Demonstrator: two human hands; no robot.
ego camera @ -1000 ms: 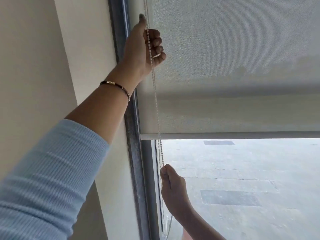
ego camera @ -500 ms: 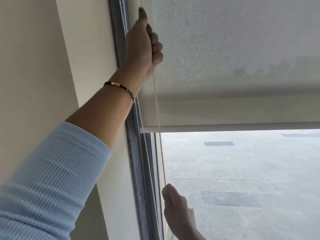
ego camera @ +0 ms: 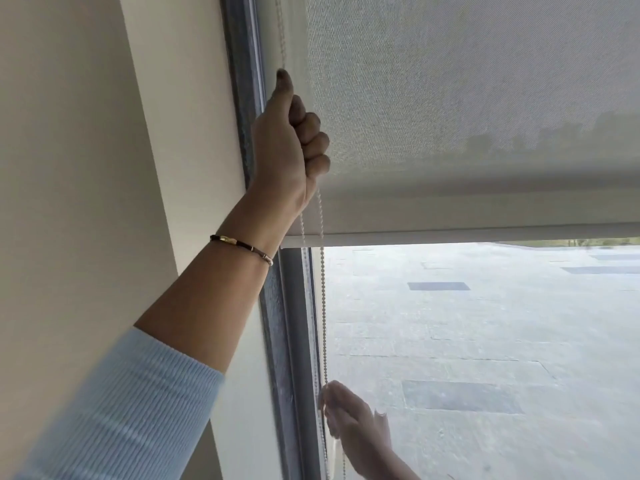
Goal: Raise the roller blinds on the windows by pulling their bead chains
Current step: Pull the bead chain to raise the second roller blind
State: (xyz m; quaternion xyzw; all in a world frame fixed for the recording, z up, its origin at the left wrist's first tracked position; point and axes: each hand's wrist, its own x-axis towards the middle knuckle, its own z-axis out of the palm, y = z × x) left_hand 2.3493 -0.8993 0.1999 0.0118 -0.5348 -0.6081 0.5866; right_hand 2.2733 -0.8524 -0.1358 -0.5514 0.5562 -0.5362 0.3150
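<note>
Left hand (ego camera: 287, 150): fingers fisted on bead chain (ego camera: 322, 306) | right hand (ego camera: 349, 424): I pinch lower run | risk: slip stalls roller blind (ego camera: 485, 133).

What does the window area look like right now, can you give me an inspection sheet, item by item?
Surface: nothing seen; no table or sill in view.
Job's things: roller blind partly raised, its bottom bar above clear glass; bead chain hanging at the blind's left edge.
Clutter: nothing seen.
Hands: left hand fisted around the chain, up high; right hand closed on the chain lower down, blurred.
Cables: nothing seen besides the chain.
Surroundings: cream wall, dark window frame, paved ground outside; bracelet on the left wrist, light blue sleeve.
</note>
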